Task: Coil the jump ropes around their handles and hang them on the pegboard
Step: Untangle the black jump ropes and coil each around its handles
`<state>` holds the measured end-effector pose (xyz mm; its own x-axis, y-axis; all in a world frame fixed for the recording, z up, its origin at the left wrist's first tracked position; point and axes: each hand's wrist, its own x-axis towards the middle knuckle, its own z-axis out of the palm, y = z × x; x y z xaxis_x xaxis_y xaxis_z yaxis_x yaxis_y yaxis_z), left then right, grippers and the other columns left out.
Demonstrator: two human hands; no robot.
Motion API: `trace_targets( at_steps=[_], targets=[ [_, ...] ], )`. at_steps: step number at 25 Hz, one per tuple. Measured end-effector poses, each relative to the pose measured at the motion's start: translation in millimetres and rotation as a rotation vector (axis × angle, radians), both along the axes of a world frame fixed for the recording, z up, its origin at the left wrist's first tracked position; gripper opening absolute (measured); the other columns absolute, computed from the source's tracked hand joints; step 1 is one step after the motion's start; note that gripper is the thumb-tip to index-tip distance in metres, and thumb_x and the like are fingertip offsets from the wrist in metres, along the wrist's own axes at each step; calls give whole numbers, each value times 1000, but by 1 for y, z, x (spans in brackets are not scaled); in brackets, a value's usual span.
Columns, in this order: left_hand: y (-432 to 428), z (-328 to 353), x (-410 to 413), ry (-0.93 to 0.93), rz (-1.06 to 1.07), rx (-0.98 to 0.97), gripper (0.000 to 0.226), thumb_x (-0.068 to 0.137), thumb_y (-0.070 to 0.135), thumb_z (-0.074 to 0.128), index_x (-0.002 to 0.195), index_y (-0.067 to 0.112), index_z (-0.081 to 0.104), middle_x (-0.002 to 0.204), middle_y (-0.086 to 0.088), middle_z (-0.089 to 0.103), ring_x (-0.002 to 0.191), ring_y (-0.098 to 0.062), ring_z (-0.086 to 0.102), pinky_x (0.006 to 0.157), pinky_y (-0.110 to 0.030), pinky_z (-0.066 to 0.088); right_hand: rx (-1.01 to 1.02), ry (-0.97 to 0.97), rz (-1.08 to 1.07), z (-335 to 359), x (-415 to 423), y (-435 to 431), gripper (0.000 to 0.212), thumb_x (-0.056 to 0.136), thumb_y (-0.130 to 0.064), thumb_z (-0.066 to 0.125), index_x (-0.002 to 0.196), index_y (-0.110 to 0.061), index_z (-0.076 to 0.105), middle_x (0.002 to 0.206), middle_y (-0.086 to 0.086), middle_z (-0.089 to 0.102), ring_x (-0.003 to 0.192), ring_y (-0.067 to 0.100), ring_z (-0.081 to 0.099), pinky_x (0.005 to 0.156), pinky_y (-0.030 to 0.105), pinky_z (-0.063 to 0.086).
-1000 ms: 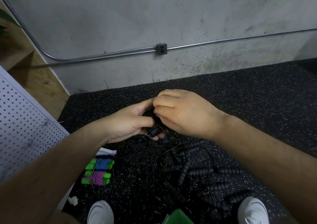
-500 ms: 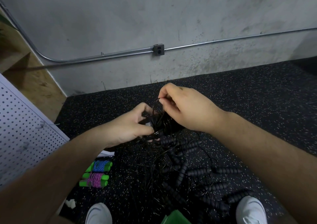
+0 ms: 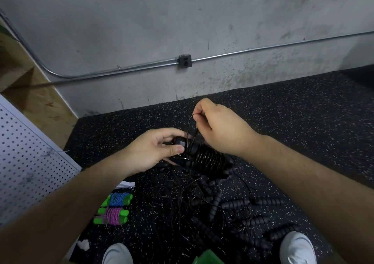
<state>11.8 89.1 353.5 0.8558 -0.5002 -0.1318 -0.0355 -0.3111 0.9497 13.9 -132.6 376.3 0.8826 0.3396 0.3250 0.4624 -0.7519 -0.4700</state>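
Left hand (image 3: pixel 155 148) grips black handles (image 3: pixel 204 158) wound with cord; right hand (image 3: pixel 218 130) just above pinches a loop of cord (image 3: pixel 189 130).

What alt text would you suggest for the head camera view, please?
The left hand holds black ribbed jump-rope handles wound with thin black cord while the right hand pinches a cord loop above. Below, tangled black ropes and two coiled green-handled ropes lie on the speckled black floor; a white pegboard stands left.
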Motion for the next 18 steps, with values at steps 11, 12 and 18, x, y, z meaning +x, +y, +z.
trace_targets(
  at_steps=[11,12,18],
  targets=[
    [35,14,13,68,283,-290,32,89,12,63,120,8,58,115,-13,72,99,-36,73,74,-44,63,-98,25,130,-16,0,7,65,80,-61,72,135,-41,45,131,-20,54,118,7,54,95,34,51],
    [39,14,13,69,312,-305,27,92,11,62,118,7,58,113,-13,72,97,-36,73,73,-43,63,-112,21,145,-19,2,10,69,79,-56,75,138,-42,42,134,-19,52,121,10,52,97,37,50],
    [81,14,6,-238,318,259,42,85,22,79,121,32,59,119,8,64,105,-12,69,90,-31,59,-173,-54,180,-39,14,57,71,86,-52,69,147,-37,37,144,-12,49,123,18,54,95,38,52]
  ],
)
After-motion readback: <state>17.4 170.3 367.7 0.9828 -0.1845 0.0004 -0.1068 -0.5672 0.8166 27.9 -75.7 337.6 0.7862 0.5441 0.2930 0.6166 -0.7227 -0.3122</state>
